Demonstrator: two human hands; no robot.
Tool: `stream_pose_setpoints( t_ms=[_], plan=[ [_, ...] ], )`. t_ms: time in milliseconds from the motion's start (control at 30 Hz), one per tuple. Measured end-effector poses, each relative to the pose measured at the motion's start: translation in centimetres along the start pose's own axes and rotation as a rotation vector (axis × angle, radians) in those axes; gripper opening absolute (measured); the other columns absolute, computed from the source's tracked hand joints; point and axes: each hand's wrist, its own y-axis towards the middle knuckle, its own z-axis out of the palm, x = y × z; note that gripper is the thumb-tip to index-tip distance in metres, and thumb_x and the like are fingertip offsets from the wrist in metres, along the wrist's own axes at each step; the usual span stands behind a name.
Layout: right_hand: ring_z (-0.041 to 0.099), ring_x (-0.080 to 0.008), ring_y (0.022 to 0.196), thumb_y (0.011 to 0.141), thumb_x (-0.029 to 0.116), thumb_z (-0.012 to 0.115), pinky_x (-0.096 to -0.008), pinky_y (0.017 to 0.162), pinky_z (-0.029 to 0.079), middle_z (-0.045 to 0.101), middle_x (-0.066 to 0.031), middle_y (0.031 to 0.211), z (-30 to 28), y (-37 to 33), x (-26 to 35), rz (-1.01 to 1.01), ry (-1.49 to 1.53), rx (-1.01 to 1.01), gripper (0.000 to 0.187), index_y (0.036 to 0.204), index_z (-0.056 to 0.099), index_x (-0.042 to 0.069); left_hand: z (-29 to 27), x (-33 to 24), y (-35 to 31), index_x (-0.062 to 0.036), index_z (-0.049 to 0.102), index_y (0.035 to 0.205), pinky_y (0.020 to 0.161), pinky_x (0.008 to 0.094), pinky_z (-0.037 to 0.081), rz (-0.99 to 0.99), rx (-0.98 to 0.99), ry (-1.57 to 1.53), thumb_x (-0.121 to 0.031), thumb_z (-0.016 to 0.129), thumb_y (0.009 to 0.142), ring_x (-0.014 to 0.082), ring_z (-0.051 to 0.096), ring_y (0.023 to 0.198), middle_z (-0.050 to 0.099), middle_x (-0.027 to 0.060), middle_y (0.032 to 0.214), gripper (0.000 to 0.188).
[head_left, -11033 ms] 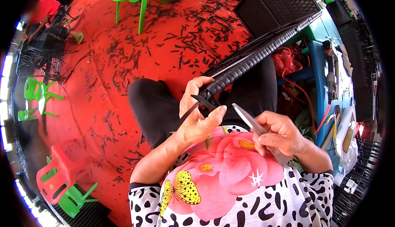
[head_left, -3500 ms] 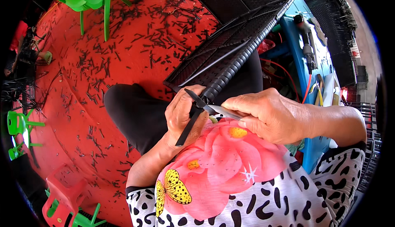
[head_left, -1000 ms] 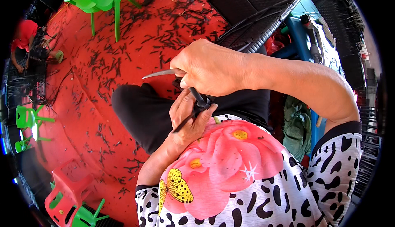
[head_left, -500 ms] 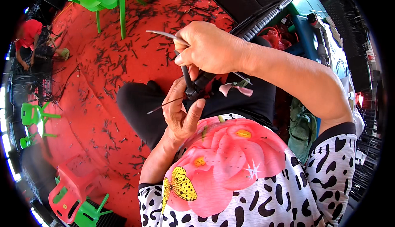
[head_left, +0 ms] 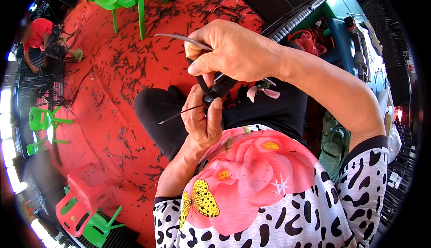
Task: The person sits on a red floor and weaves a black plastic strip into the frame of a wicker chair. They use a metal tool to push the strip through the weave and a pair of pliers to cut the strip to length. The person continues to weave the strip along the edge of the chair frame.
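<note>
The left hand (head_left: 203, 121) grips a thin black strip (head_left: 214, 87) above the lap; the right hand (head_left: 233, 52) is clenched around a slim knife (head_left: 179, 38). The strip looks light, bendable and rather slippery, so holding near the cut seems safest.

no labels, signs or screens readable in view, only package-like items: red plastic bag (head_left: 310, 41) bunched at upper right beside the blue-green frame, whitish plastic bag (head_left: 394, 136) at far right edge, crumpled, contents not visible
</note>
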Motion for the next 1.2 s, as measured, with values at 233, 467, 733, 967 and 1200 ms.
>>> stream_pose_setpoints(
  t_ms=[233,467,733,967,1200],
  plan=[
    [0.061,-0.0281,0.066,0.069,0.014,0.062,-0.0365,0.062,0.047,0.059,-0.0127,0.063,0.7,1.6,1.2,-0.119,-0.325,0.059,0.013,0.067,0.057,0.002,0.0,0.2,-0.3,0.0076,0.054,0.114,0.062,0.0204,0.039,-0.018,-0.063,0.032,-0.020,0.056,0.089,0.0063,0.046,0.067,0.060,0.0032,0.081,0.037],
    [0.059,-0.0236,0.058,0.074,0.009,0.060,-0.0344,0.056,0.045,0.057,-0.0137,0.061,1.2,2.1,0.9,-0.103,-0.466,0.129,0.012,0.074,0.059,-0.003,-0.3,-0.1,-0.4,0.0077,0.053,0.114,0.064,0.0196,0.037,-0.035,0.027,-0.046,-0.020,0.055,0.089,0.0063,0.043,0.069,0.058,0.0012,0.083,0.038],
    [0.063,-0.0306,0.066,0.073,0.011,0.063,-0.0393,0.060,0.048,0.059,-0.0172,0.064,1.2,2.0,1.7,-0.125,-0.647,0.082,0.015,0.074,0.059,-0.003,-0.6,-0.9,0.1,0.0074,0.057,0.109,0.063,0.0200,0.036,-0.145,0.043,-0.162,-0.020,0.054,0.090,0.0058,0.043,0.069,0.059,0.0008,0.083,0.033],
    [0.060,-0.0346,0.067,0.072,0.011,0.065,-0.0413,0.060,0.047,0.057,-0.0152,0.063,1.9,3.3,1.9,-0.501,-0.889,-0.028,0.016,0.071,0.055,-0.002,-0.9,-0.7,1.5,0.0055,0.062,0.092,0.055,0.0190,0.033,-0.183,-0.101,-0.164,-0.018,0.057,0.089,0.0040,0.042,0.064,0.058,-0.0029,0.074,0.024],
    [0.057,-0.0320,0.059,0.077,0.012,0.062,-0.0391,0.056,0.042,0.052,-0.0165,0.058,-0.3,4.2,0.8,-0.353,-0.820,0.080,0.019,0.069,0.053,-0.003,-1.4,-0.1,2.0,0.0068,0.053,0.111,0.069,0.0229,0.042,-0.187,-0.034,-0.477,-0.016,0.059,0.088,0.0114,0.052,0.079,0.061,0.0111,0.094,0.033]
  ],
)
